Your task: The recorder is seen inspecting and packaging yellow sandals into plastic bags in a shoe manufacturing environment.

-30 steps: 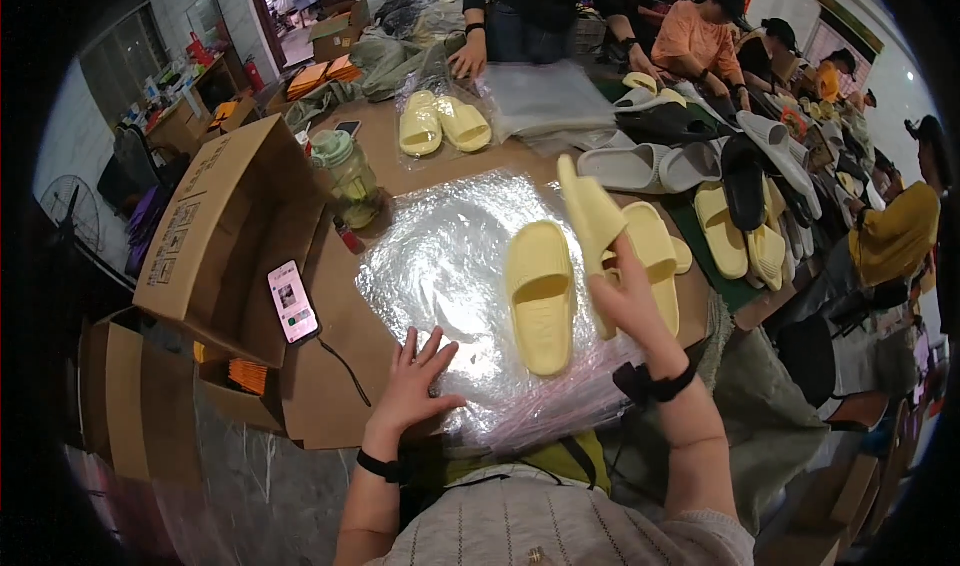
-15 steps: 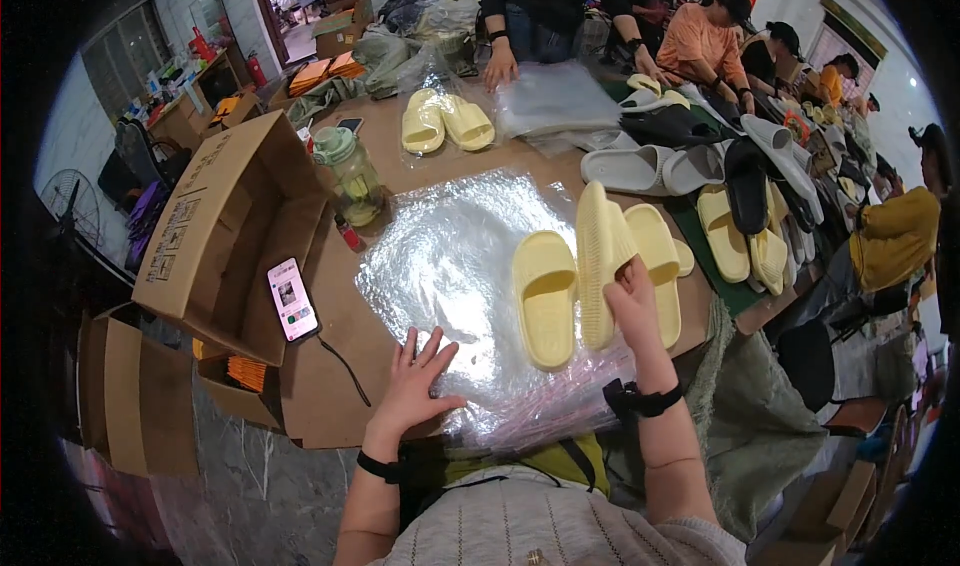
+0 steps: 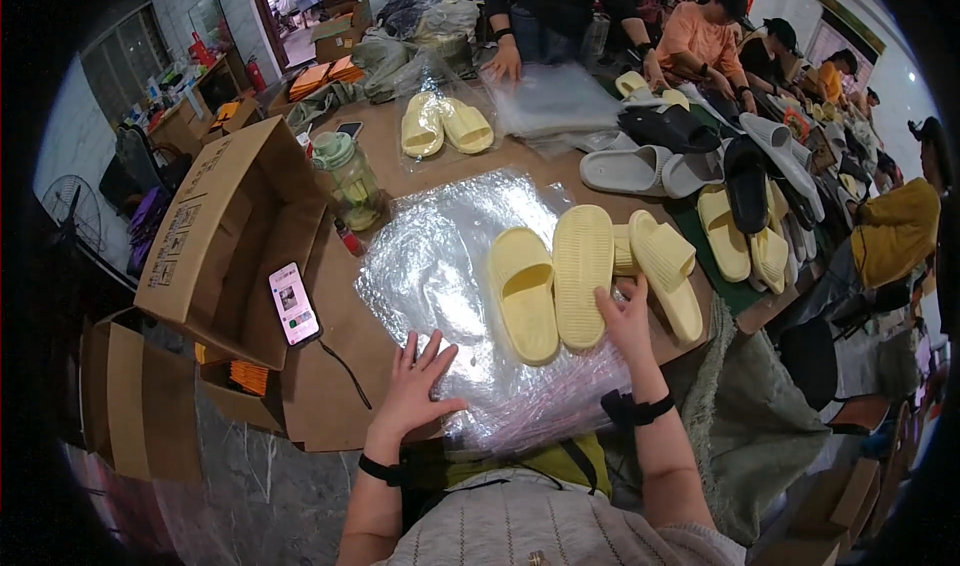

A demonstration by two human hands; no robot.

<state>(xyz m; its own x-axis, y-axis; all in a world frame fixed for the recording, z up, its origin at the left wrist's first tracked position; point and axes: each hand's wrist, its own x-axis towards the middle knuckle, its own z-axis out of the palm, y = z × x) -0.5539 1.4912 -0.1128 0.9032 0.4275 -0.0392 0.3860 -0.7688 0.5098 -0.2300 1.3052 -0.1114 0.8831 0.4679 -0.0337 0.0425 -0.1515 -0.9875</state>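
On the right part of the plastic sheets [image 3: 430, 256] we have a strap-up yellow slipper [image 3: 525, 321] and a sole-up slipper [image 3: 583, 276], our right hand [image 3: 628, 328] touching the latter with parted fingers, our left hand [image 3: 408, 388] spread wide at the sheets' near left.

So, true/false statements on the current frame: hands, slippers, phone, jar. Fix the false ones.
1. The right hand touches a yellow slipper turned sole up. True.
2. The left hand grips a slipper strap. False: the left hand lies spread at the edge of the clear plastic.
3. The lit phone lies left of the clear plastic. True.
4. The jar stands right of that slipper. False: it stands to the left.
5. The slipper heap is all black. False: it includes grey and yellow ones.
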